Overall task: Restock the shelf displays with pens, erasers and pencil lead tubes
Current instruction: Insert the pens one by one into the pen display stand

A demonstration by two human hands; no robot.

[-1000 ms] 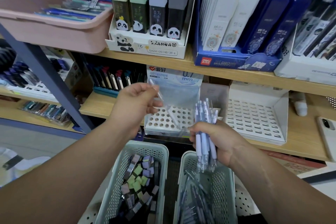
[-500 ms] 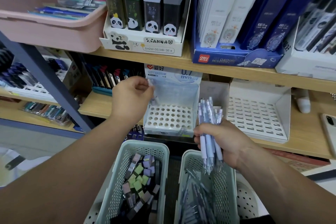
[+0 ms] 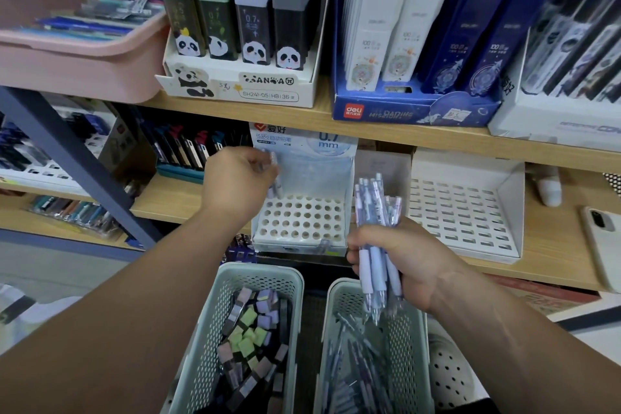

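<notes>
On the upper shelf (image 3: 302,118), a pink tub (image 3: 84,44) stands at the left end. Just beside it is a panda-printed display box (image 3: 268,91) of pencil lead tubes (image 3: 252,20) with pastel caps.

Below, the left hand (image 3: 235,183) is raised over the back left corner of a white pen display box (image 3: 302,225). This box has rows of round holes and sits at the front edge of the lower shelf (image 3: 174,198). The hand's grip is curled round what seems to be a single pale pen (image 3: 276,190). The pen is blurred, its lower end close above the rearmost holes, and I cannot tell whether it touches them.

Under that hand, in front of the shelf, a pale green basket (image 3: 258,270) holds green, lilac and grey erasers (image 3: 250,334).

The right hand (image 3: 410,259) is by the display box's front right corner. Its grip is closed tight round a bundle of light blue pens (image 3: 371,208), held upright with the tips pointing down. Beneath it, a second basket (image 3: 403,346) holds more loose pens (image 3: 349,376).

Further right, a blue Deli box (image 3: 413,112) of white and navy cases stands on the upper shelf. A white slotted display tray (image 3: 467,215) sits on the lower shelf. A phone (image 3: 601,245) lies near that shelf's right end.
</notes>
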